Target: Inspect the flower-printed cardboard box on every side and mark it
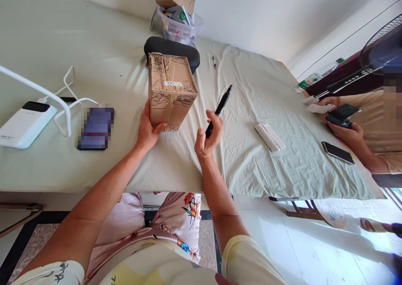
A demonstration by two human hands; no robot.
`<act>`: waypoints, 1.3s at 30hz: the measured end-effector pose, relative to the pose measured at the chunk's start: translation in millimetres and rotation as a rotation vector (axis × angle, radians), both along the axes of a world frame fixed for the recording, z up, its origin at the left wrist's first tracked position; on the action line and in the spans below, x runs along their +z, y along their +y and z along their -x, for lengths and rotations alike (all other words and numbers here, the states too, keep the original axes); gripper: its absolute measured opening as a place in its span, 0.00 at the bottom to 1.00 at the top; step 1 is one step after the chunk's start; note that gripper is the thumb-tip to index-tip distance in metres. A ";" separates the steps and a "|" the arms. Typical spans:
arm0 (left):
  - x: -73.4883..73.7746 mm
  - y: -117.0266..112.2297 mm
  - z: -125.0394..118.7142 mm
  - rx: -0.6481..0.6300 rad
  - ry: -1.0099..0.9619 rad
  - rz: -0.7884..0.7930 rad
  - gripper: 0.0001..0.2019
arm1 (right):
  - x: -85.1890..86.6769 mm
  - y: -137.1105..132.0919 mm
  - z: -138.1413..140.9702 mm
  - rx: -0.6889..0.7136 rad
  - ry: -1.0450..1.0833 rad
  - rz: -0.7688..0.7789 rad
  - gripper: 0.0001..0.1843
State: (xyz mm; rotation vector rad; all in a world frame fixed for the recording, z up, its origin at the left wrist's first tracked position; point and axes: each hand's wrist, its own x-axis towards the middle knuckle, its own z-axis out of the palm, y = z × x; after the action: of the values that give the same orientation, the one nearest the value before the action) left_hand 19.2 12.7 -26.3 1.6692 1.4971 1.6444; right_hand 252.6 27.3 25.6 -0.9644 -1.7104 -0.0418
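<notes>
A brown cardboard box [172,90] covered in black scribbles stands tilted on the cloth-covered table, a small patterned label on its upper face. My left hand [150,130] grips its near left corner, thumb along the front and the other fingers partly hidden at the side. To the right of the box, my right hand [211,134] holds a black marker pen [223,101] between its fingers, tip pointing up and away. The marker is apart from the box. Right behind the box lies a black oblong case [171,45].
On the left are a white power bank [27,123], a phone [96,128] and a white cable [37,86]. A pen [214,62], a white oblong case [269,136] and another phone [338,152] lie rightward. Behind stands a plastic basket [180,30]. A person [373,125] holds a dark device.
</notes>
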 end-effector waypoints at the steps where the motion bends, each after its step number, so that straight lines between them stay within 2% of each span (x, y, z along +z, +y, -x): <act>1: 1.0 -0.7 0.1 0.030 0.006 0.023 0.49 | -0.4 7.5 -3.4 -0.053 0.011 0.044 0.31; 3: 1.6 -2.0 -0.2 0.084 0.011 0.059 0.48 | -4.2 22.8 -8.6 -0.126 -0.037 0.177 0.27; 5: 0.3 -2.6 -0.8 0.098 0.002 0.058 0.47 | -11.2 34.9 -12.2 -0.192 -0.140 0.377 0.24; 8: -2.2 -2.7 -1.3 0.094 -0.017 0.039 0.46 | -19.9 42.4 -14.9 -0.284 -0.258 0.652 0.25; 10: -2.0 -3.3 -1.7 0.080 -0.018 0.040 0.47 | -20.8 41.5 -15.3 -0.327 -0.313 0.750 0.27; 13: 1.8 -6.2 -2.7 0.056 -0.019 0.059 0.49 | -16.4 37.8 -14.4 -0.349 -0.372 0.804 0.30; 19: 11.9 -15.5 7.8 0.053 -0.051 0.024 0.45 | -14.9 37.0 -13.3 -0.361 -0.340 0.771 0.33; 21: 18.2 -17.6 19.2 0.138 -0.016 -0.006 0.41 | -19.2 39.5 -14.1 -0.358 -0.297 0.706 0.32; 24: 35.3 -21.4 40.8 0.390 0.104 0.003 0.30 | -28.3 44.9 -14.5 -0.296 -0.223 0.568 0.28; 27: 57.6 -30.5 59.8 0.635 0.193 0.143 0.24 | -38.2 49.7 -12.3 -0.200 -0.153 0.435 0.23; 31: 77.9 -53.1 72.7 0.804 0.277 0.394 0.21 | -46.4 51.8 -7.7 -0.076 -0.099 0.360 0.21; 35: 82.1 -74.7 75.1 0.878 0.344 0.606 0.26 | -47.8 51.3 -5.5 0.007 -0.056 0.384 0.22; 39: 84.5 -81.9 72.7 0.826 0.368 0.820 0.40 | -48.4 50.9 -4.4 0.043 -0.010 0.377 0.21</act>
State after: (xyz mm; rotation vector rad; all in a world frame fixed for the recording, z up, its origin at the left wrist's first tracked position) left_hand -53.6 -69.2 58.2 0.9400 2.7834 0.7282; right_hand 257.0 78.1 -22.8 -1.2020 -1.7827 0.3142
